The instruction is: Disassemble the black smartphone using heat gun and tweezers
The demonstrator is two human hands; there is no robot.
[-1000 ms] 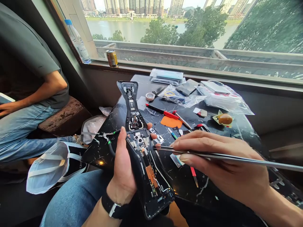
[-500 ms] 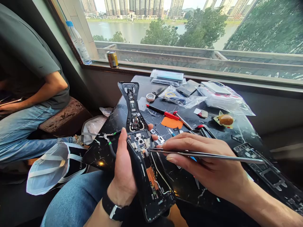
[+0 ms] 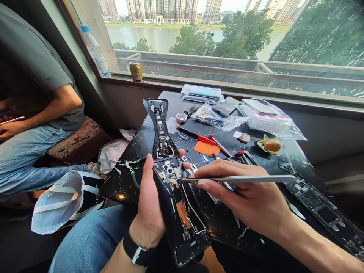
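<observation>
In the head view, the left hand (image 3: pixel 149 212) is curled around an opened phone (image 3: pixel 182 212), thumb along its left side and fingertips showing at its right side. The phone tilts at the near edge of the dark table (image 3: pixel 174 99), its lower end towards the lap and a narrow-waisted piece (image 3: pixel 161 129) standing at its top end. The right hand (image 3: pixel 244 197) is closed in a pinch on a pair of tweezers (image 3: pixel 241 179), whose tips reach the right side of the phone's parts, below the cameras; whether they touch cannot be told.

Pliers (image 3: pixel 131 165) lie near the table's left corner. A roll of tape (image 3: pixel 182 117) sits by the left end of the far edge, and clear bags (image 3: pixel 217 116) spread along that edge. A red and black pen (image 3: pixel 196 135) lies mid-table, just beside an orange card (image 3: pixel 207 148). Towards the right edge, a round brown thing (image 3: pixel 270 145) rests on a wrapper; nearer, a dark phone frame (image 3: pixel 321 204) lies by the near right corner. At left sits another person (image 3: pixel 36 49).
</observation>
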